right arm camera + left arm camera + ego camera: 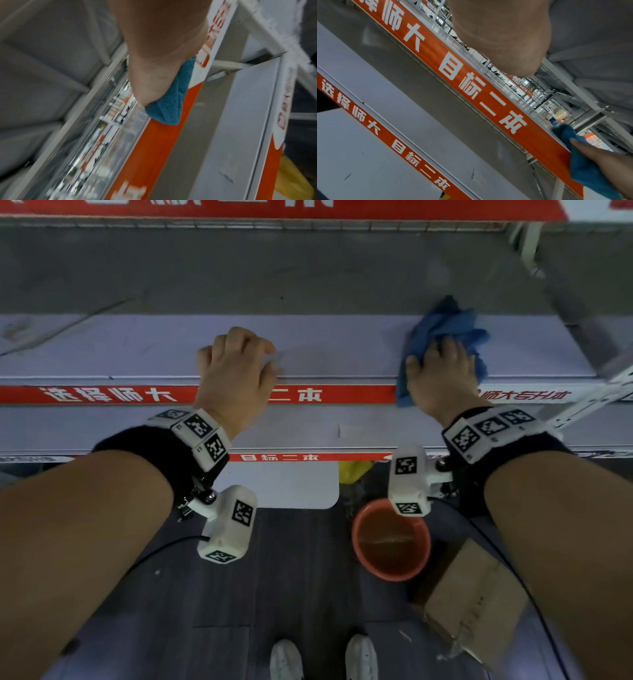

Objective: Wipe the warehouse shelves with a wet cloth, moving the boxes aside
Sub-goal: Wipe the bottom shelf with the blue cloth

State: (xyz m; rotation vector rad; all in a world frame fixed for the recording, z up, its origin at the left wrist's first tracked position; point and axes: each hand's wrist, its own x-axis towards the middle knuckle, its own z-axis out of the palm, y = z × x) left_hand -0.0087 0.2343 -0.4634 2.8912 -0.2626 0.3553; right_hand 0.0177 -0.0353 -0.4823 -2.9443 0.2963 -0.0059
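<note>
A bunched blue cloth (445, 326) lies on the white shelf board (342, 347) toward its right end, with one corner hanging over the red front strip (102, 394). My right hand (442, 371) lies on top of the cloth, fingers bent down into it and thumb at its left side. The right wrist view shows the heel of that hand (161, 54) pressing the cloth (168, 106) against the shelf edge. My left hand (239, 361) rests on the shelf's middle with its fingers curled under, holding nothing. No boxes stand on this shelf stretch.
An orange bucket (390, 539) holding water stands on the dark floor below. A cardboard box (472, 601) lies on the floor to its right, and something yellow (352, 470) sits under the lower shelf (102, 426). A white upright frame (596, 398) bounds the shelf at right.
</note>
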